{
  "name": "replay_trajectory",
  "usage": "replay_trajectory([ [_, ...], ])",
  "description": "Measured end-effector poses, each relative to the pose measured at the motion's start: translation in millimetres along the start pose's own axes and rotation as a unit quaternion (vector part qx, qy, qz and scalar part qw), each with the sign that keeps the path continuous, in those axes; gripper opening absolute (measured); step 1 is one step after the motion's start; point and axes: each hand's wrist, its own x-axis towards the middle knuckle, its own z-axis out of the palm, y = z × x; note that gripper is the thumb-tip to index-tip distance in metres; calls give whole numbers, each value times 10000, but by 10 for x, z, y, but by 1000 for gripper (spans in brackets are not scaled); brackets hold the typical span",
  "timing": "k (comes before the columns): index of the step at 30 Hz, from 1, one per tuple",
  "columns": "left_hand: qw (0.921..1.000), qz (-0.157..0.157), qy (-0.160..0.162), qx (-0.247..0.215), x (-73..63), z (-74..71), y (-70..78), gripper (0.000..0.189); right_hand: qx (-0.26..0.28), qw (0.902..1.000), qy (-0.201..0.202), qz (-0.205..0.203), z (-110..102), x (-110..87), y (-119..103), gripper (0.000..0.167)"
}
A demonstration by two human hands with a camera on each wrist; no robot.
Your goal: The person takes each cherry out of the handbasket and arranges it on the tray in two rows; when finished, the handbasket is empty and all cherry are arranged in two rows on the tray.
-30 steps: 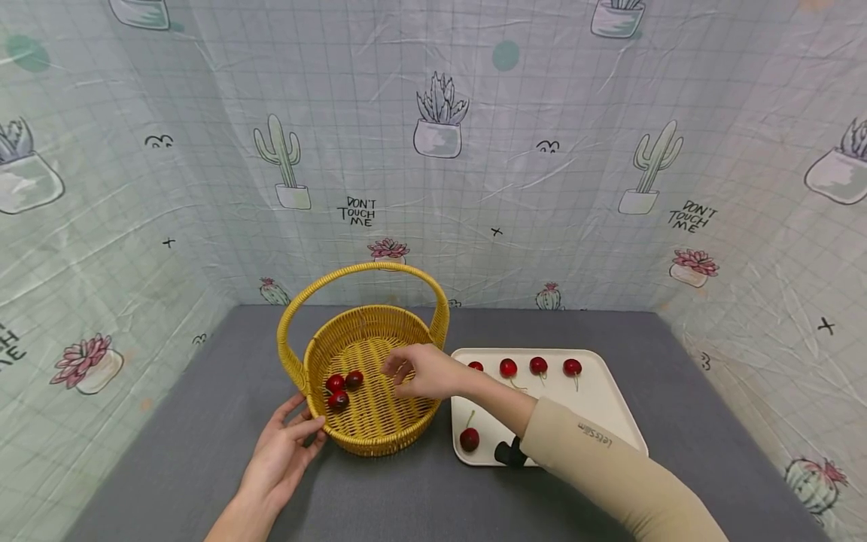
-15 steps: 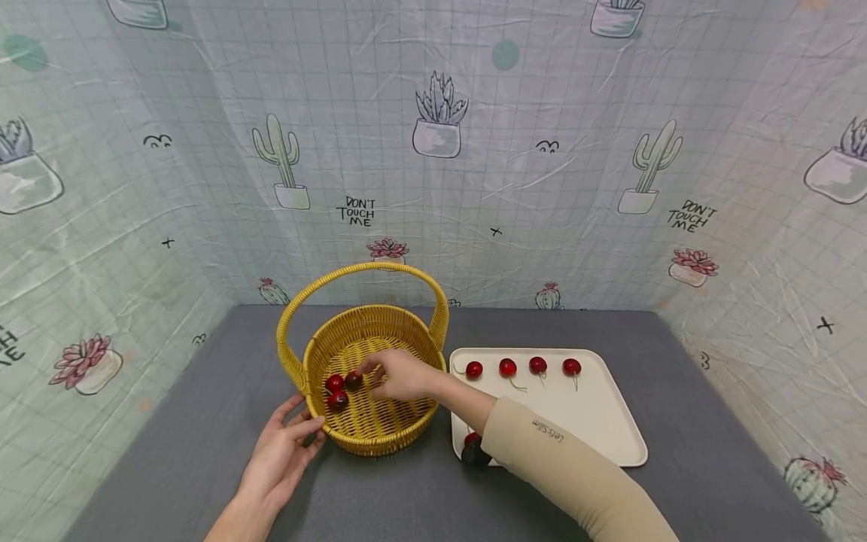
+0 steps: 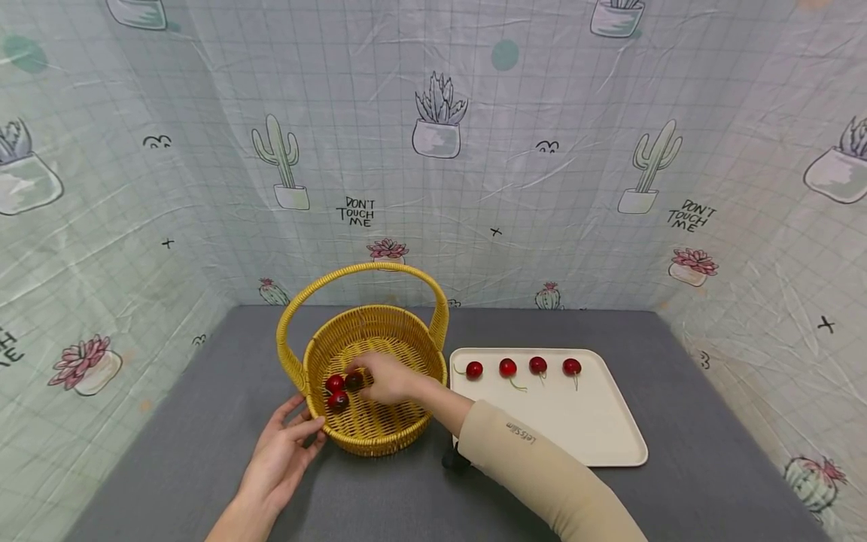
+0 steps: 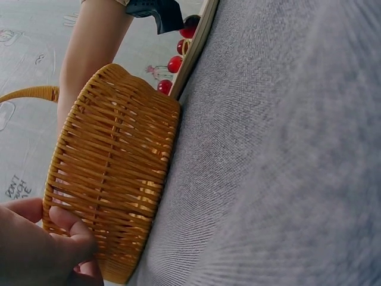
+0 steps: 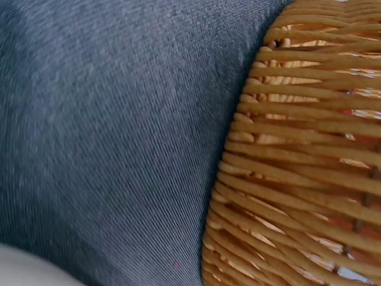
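So the dark cherry is sitting inside the yellow basket, a bit left of the frame's middle and below centre. The right hand has its finger and thumb curled around it; I can't tell how firm the pinch is, and the right wrist view doesn't show the fingers.

My take on doing this bit well: go light with the fingertips, since cherries look smooth and likely to roll, and keep clear of the two neighbours right beside it, the upper cherry and lower cherry. Wrist clear of the rim too, imo. The left hand holds the basket at its lower-left edge, bent fingers against the weave, which should stop it skidding.

Containers: I count three cherries in the basket, all on the left of its floor. The white tray, right of centre, has four stemmed cherries in a row along its top edge. The sleeve covers its lower-left corner, so no idea what's there.
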Motion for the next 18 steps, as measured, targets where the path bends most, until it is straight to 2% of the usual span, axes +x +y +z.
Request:
replay_trajectory([
  [10,10000,9,24,-1,8,1,-7,71,-59,9999,-36,147,62,33,14,41],
  [18,10000,-12,35,-23,13,-3,0,70,33,9995,178,259,87,40,32,26],
])
